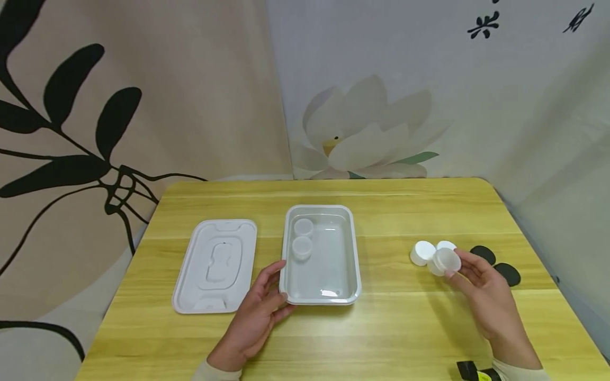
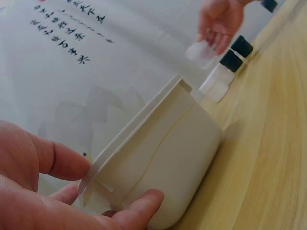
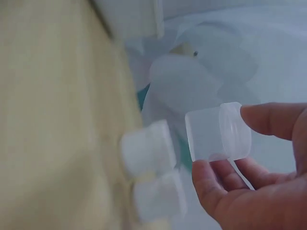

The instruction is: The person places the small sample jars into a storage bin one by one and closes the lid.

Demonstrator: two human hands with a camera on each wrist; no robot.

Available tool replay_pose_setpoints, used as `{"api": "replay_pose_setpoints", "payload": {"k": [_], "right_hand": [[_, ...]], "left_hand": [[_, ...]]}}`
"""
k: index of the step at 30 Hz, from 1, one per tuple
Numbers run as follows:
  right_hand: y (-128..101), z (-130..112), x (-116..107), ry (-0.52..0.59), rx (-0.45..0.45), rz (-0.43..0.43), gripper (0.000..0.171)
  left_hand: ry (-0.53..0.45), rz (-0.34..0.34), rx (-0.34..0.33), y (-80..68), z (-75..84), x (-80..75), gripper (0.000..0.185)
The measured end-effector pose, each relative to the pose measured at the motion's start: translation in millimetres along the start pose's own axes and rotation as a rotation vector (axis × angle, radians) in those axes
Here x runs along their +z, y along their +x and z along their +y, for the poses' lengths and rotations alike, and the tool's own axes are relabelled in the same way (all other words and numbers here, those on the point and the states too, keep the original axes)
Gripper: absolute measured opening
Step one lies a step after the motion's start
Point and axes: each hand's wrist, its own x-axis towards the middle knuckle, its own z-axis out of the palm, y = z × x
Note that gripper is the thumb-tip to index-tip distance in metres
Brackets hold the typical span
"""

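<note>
My right hand [image 1: 491,301] pinches a small translucent lidded jar [image 1: 444,262] above the table's right side. In the right wrist view the jar [image 3: 208,134] lies tilted on its side between thumb and fingertips. My left hand [image 1: 257,317] grips the near left corner of a white plastic tub [image 1: 356,254], with fingers and thumb at its rim and side wall [image 2: 168,158]. Inside the tub, two more translucent jars, a far one [image 1: 303,228] and a near one [image 1: 302,248], stand along the left wall.
Two white jars [image 1: 422,253] stand on the table just beyond the held jar. To their right are two dark jars [image 1: 507,274]. A white lid [image 1: 216,264] lies flat left of the tub. Printed fabric [image 1: 381,106] hangs behind the table.
</note>
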Motion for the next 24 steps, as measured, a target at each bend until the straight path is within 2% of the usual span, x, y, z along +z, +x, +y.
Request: {"api": "replay_pose_setpoints", "payload": {"k": [5, 9, 13, 17, 24], "right_hand": [[15.0, -26.0, 25.2, -0.062, -0.077, -0.091, 0.051], [24.9, -43.6, 51.1, -0.053, -0.089, -0.183, 0.050], [33.7, -57.2, 80.1, -0.117, -0.097, -0.262, 0.049], [41.2, -63.3, 112.0, -0.165, -0.100, -0.324, 0.048], [44.7, -60.4, 164.9, -0.212, -0.130, -0.421, 0.048]], "left_hand": [[-0.001, 0.010, 0.007, -1.1, 0.5, 0.8, 0.065], [0.002, 0.013, 0.010, -1.7, 1.3, 2.3, 0.063], [0.003, 0.019, 0.010, -0.9, 1.2, 3.0, 0.062], [0.002, 0.025, 0.009, -0.5, 0.2, 2.7, 0.063], [-0.001, 0.025, 0.013, -0.3, -0.9, 2.6, 0.065]]}}
